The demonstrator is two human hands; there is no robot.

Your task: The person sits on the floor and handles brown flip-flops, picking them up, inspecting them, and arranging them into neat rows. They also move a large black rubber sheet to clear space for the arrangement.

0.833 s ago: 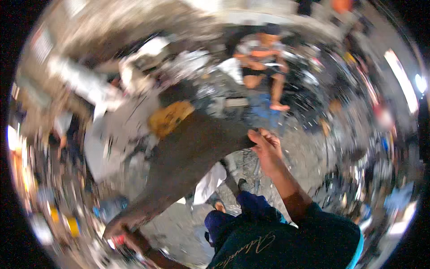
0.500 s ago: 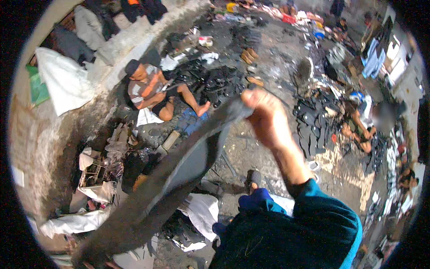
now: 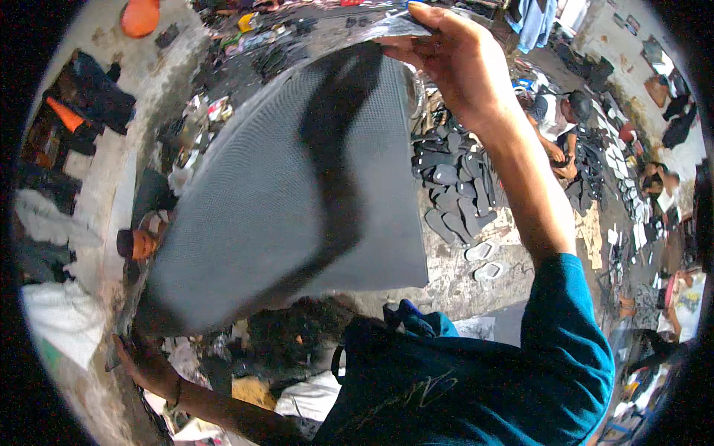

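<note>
Far over on the left, one white cloth (image 3: 63, 312) drapes by the wall, and next comes the left hand (image 3: 137, 364), fingers clamped on the lower corner of one dark grey sheet (image 3: 238, 215)! One co-worker's capped head (image 3: 141, 244) shows past its edge. That single sheet spreads in mid-air between two hands held well apart, one wavy shadow (image 3: 338, 171) across it. Up top, the right hand (image 3: 461, 67) pinches its upper end. Beyond, sole-shaped black pieces (image 3: 450, 186), too many to count, then two pale sandals (image 3: 489, 272) side by side, and one second co-worker (image 3: 556, 119), head bowed.
</note>
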